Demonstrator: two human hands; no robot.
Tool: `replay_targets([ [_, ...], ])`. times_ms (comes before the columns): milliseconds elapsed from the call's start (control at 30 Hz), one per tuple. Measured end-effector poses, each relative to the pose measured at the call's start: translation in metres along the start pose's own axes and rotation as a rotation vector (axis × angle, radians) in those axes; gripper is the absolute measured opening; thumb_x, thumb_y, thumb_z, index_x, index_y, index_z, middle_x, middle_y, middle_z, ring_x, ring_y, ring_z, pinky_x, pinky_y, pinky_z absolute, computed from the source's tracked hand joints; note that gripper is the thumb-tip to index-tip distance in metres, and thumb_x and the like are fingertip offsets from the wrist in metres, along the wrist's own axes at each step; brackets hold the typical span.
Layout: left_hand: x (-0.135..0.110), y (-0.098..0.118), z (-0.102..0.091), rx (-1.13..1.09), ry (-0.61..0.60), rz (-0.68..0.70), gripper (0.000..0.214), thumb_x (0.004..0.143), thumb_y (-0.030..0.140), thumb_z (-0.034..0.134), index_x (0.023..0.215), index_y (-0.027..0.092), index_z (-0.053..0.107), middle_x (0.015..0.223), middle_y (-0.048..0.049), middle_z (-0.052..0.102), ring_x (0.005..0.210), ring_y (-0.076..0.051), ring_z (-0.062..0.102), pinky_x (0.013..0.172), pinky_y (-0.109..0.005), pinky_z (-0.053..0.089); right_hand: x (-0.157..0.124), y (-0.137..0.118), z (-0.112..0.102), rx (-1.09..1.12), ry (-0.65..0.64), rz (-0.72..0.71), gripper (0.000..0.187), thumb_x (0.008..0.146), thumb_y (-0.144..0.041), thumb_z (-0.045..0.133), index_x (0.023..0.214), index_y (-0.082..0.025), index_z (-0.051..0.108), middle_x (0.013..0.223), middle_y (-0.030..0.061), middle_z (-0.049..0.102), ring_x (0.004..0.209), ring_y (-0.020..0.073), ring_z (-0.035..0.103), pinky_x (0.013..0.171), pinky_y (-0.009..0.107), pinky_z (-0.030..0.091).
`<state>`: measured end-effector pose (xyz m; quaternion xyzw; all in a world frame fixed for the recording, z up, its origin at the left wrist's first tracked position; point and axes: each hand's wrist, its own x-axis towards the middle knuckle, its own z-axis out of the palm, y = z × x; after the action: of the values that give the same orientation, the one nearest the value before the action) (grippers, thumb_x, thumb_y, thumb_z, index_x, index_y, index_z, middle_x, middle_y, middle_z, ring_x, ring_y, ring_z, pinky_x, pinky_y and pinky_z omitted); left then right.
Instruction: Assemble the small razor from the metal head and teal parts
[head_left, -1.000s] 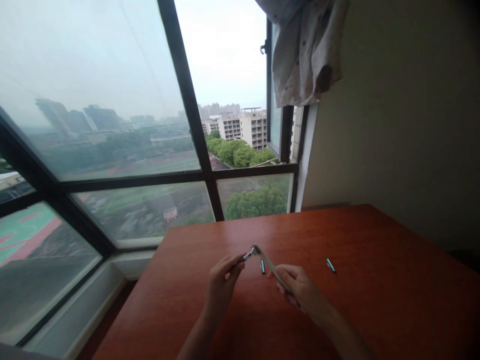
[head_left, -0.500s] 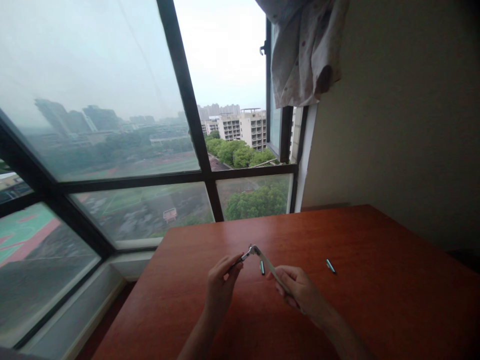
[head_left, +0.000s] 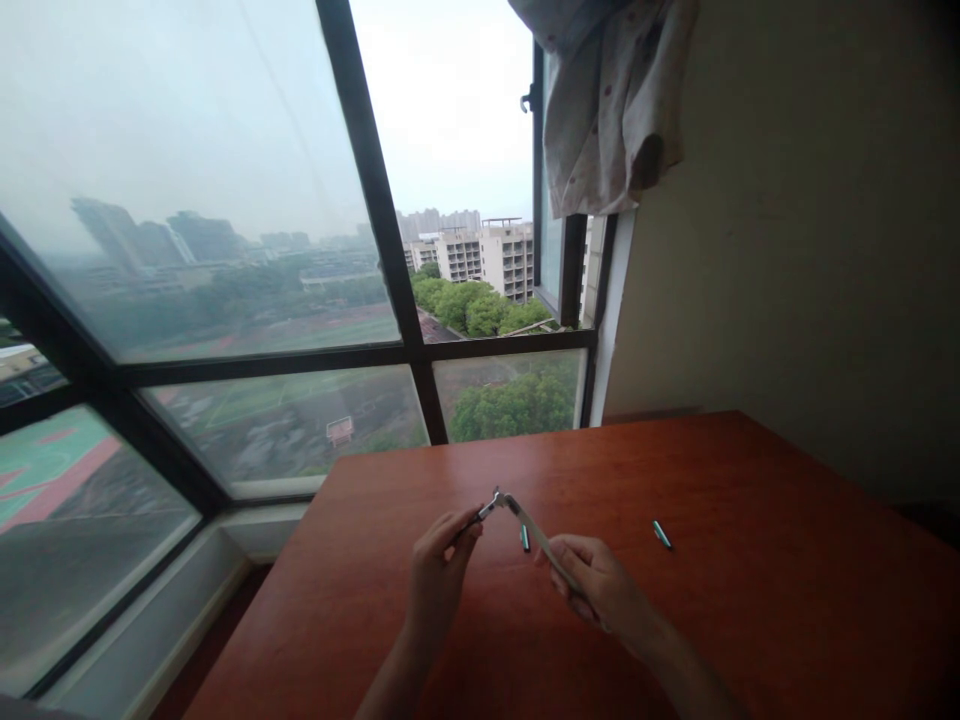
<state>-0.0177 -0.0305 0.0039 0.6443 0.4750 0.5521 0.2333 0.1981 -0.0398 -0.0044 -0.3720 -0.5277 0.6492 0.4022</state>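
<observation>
My right hand (head_left: 596,588) is closed around a pale pen barrel (head_left: 538,532) that slants up and to the left above the reddish wooden table (head_left: 750,600). My left hand (head_left: 437,572) pinches a short metallic piece (head_left: 486,507) whose far end meets the tip of the barrel. Just behind the barrel a small teal pen part (head_left: 524,537) lies on the table. A second teal pen part (head_left: 661,534) lies further right, clear of both hands.
Large dark-framed windows (head_left: 390,290) stand right behind the table's far edge. A patterned cloth (head_left: 611,100) hangs at the upper right. A plain wall (head_left: 795,230) runs along the table's right side.
Both hands and the pen pieces have drifted very slightly left; the grip is the same.
</observation>
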Motion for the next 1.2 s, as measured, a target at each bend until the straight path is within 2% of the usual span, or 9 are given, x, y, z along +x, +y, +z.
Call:
replay_targets([
  [167, 0.0006, 0.0009, -0.0005, -0.044, 0.021, -0.021, 0.021, 0.08, 0.026, 0.064, 0.097, 0.017, 0.073, 0.082, -0.0064, 0.07, 0.072, -0.017, 0.062, 0.064, -0.023, 0.048, 0.001, 0.0022, -0.0016, 0.002, -0.003, -0.03, 0.048, 0.082, -0.059, 0.052, 0.085, -0.012, 0.062, 0.054, -0.0062, 0.046, 0.032, 0.0012, 0.03, 0.03, 0.015, 0.017],
  [400, 0.0009, 0.0005, -0.0002, -0.078, -0.012, -0.03, 0.021, 0.08, 0.027, 0.064, 0.095, 0.016, 0.074, 0.076, -0.0054, 0.069, 0.069, -0.016, 0.062, 0.063, -0.022, 0.049, 0.0013, 0.0018, -0.0019, -0.019, 0.014, -0.04, 0.047, 0.084, -0.058, 0.052, 0.085, -0.012, 0.062, 0.053, -0.006, 0.045, 0.034, 0.0023, 0.031, 0.032, 0.016, 0.018],
  [533, 0.0013, 0.0028, -0.0009, -0.058, 0.018, -0.055, 0.023, 0.079, 0.029, 0.065, 0.096, 0.016, 0.074, 0.077, -0.0058, 0.069, 0.07, -0.017, 0.062, 0.064, -0.024, 0.05, 0.0015, 0.0006, -0.0024, -0.04, 0.023, -0.066, 0.047, 0.084, -0.057, 0.052, 0.083, -0.012, 0.062, 0.052, -0.0062, 0.043, 0.036, 0.0028, 0.031, 0.034, 0.016, 0.019],
  [867, 0.0007, 0.0025, -0.0021, -0.049, 0.012, -0.088, 0.023, 0.08, 0.03, 0.063, 0.095, 0.016, 0.073, 0.078, -0.0057, 0.069, 0.071, -0.017, 0.062, 0.064, -0.024, 0.049, -0.001, -0.005, -0.0005, -0.064, 0.056, -0.051, 0.057, 0.078, -0.067, 0.051, 0.082, -0.012, 0.064, 0.053, -0.0054, 0.043, 0.037, 0.0042, 0.031, 0.035, 0.018, 0.021],
  [1200, 0.0002, 0.0046, -0.0011, -0.068, -0.007, -0.058, 0.023, 0.08, 0.031, 0.064, 0.094, 0.016, 0.074, 0.075, -0.0049, 0.068, 0.069, -0.017, 0.06, 0.064, -0.023, 0.048, -0.0013, -0.0058, 0.0005, -0.067, 0.049, -0.047, 0.057, 0.078, -0.067, 0.051, 0.083, -0.012, 0.063, 0.053, -0.0055, 0.044, 0.037, 0.0041, 0.032, 0.035, 0.018, 0.021],
])
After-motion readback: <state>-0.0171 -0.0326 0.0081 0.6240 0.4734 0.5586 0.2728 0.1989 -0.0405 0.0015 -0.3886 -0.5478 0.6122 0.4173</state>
